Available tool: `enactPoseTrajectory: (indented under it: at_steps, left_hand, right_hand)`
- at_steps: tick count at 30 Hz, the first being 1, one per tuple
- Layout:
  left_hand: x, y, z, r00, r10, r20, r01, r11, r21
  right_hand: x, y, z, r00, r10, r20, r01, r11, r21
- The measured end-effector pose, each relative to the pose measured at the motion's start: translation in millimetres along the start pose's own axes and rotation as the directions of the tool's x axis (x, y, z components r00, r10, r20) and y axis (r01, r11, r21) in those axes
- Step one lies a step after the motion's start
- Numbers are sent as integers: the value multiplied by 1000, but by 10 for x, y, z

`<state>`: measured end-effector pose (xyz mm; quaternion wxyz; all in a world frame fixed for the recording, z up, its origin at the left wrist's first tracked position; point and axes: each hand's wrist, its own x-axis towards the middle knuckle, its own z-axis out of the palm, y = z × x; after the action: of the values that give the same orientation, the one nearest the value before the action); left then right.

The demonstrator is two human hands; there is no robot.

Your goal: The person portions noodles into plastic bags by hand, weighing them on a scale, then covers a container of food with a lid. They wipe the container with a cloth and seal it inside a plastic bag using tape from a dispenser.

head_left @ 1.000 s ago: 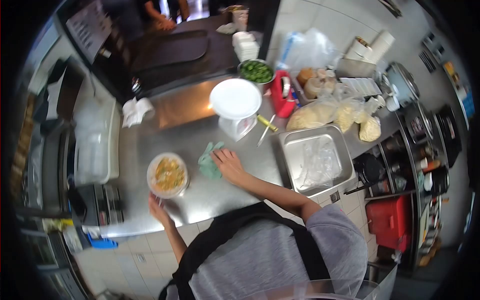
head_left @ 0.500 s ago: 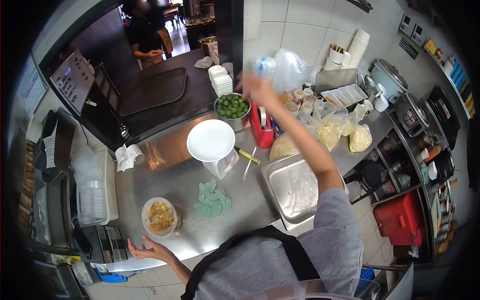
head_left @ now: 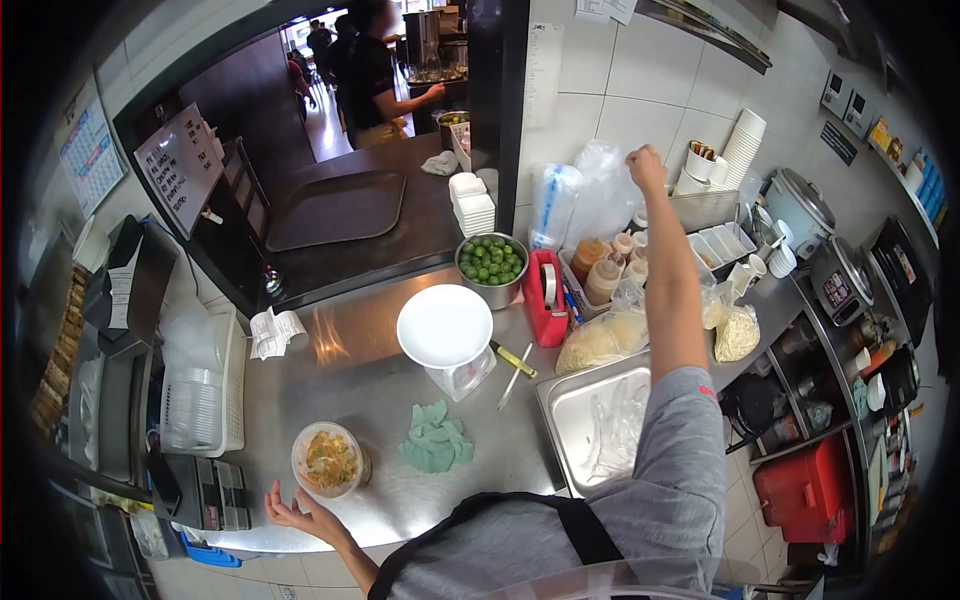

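My left hand is open, palm up with fingers apart, at the counter's front edge, just below a round tub of mixed food. My right hand is raised at the end of my stretched arm, its fingers closed beside the clear plastic bags; what it grips, if anything, is too small to make out. Left of those bags stands a blue-and-white plastic roll. Beneath my right forearm are sauce bottles and bags of pale food.
A white round dish on a scale, a green cloth, a bowl of green fruit, a red tape dispenser and a metal tray occupy the counter. A person stands beyond the pass-through.
My right hand has moved right, from near the fruit bowl to the plastic bags, and its fingers have closed. The view has shifted. The person beyond the opening has changed position.
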<state>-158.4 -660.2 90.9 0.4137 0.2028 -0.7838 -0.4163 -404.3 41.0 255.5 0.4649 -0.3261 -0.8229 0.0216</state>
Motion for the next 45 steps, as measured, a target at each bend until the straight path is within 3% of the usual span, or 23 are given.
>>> enactPoseTrajectory:
  at_steps: [3, 5, 6, 7, 10, 13, 15, 18, 21, 24, 27, 28, 29, 30, 31, 32, 34, 38, 40, 42, 43, 44, 45]
  left_hand:
    - [-20, 214, 129, 993, 74, 93, -72, 997, -26]
    - [-16, 371, 258, 972, 161, 169, -145, 984, -107]
    - [-21, 495, 316, 948, 260, 184, -247, 965, -91]
    - [-28, 613, 358, 924, 310, 224, -293, 950, -107]
    - [-71, 1000, 506, 837, 444, 319, -391, 894, -219]
    - [-75, 1318, 632, 690, 633, 352, -501, 768, -398]
    - [-50, 1528, 788, 543, 791, 283, -637, 607, -475]
    - [-30, 1933, 1166, 384, 911, 148, -704, 393, -592]
    - [8, 2375, 1588, 330, 943, 36, -730, 279, -624]
    - [60, 2640, 1832, 439, 899, -1, -766, 373, -524]
    - [318, 2671, 1792, 516, 844, -147, -800, 414, -434]
    - [401, 2652, 1742, 513, 834, -205, -821, 407, -400]
    - [445, 2619, 1649, 588, 806, -69, -731, 493, -472]
    - [465, 2580, 1526, 643, 763, 69, -625, 575, -527]
    - [469, 2531, 1421, 675, 706, 213, -506, 653, -563]
    - [486, 2468, 1348, 658, 752, 44, -611, 566, -553]
    - [445, 2346, 979, 658, 730, 183, -533, 624, -572]
    - [264, 1797, 250, 629, 600, 494, -344, 785, -515]
    - [183, 1483, 6, 635, 484, 602, -187, 852, -489]
    - [174, 913, -6, 546, 559, 624, -186, 807, -560]
    - [185, 728, -118, 547, 368, 752, 276, 769, -577]
    - [202, 558, -236, 446, 205, 871, 676, 561, -478]
    - [200, 415, -329, 271, 104, 957, 931, 226, -288]
  right_hand:
    - [384, -138, -114, 999, -13, -36, 10, 997, -82]
    - [835, -121, -171, 840, 7, 542, 22, 999, -47]
    - [852, -207, -248, 975, -3, 222, 18, 998, -65]
    - [831, -307, -347, 992, -18, -125, 7, 996, -84]
    - [937, -556, -772, 992, -41, 116, 37, 999, 39]
    - [1160, -872, -855, 989, -69, -133, 112, 930, 350]
    - [1044, -1258, -1212, 907, -403, -125, 417, 811, 410]
    - [780, -1839, -1906, 841, -540, -28, 441, 653, 616]
    - [648, -2130, -2315, 797, -603, 24, 340, 481, 808]
    - [173, -2399, -2934, 845, -535, 21, 169, 304, 937]
    - [80, -2374, -2887, 823, -564, 61, 193, 380, 905]
    - [71, -2323, -2749, 844, -517, 142, 174, 514, 840]
    - [-233, -2383, -2761, 825, -518, -225, 540, 606, 584]
    - [-718, -2438, -2899, 633, -555, -540, 730, 661, 176]
    - [-1205, -2464, -3109, 671, -602, -433, 726, 653, 217]
    - [-1694, -2472, -3279, 651, -674, -350, 757, 542, 365]
    - [-2403, -2425, -3475, 534, -842, -77, 720, 405, 564]
    - [-2769, -2205, -3157, 727, -687, -10, 667, 702, 249]
    - [-2948, -2005, -2942, 866, -496, 59, 320, 642, 697]
    - [-3357, -1731, -2482, 740, -584, 334, -145, 347, 927]
    - [-3558, -1630, -2363, 505, -669, 546, -458, 329, 826]
    - [-3748, -1551, -2286, 199, -735, 648, -709, 348, 613]
    - [-3942, -1525, -2236, 122, -745, 656, -875, 231, 426]
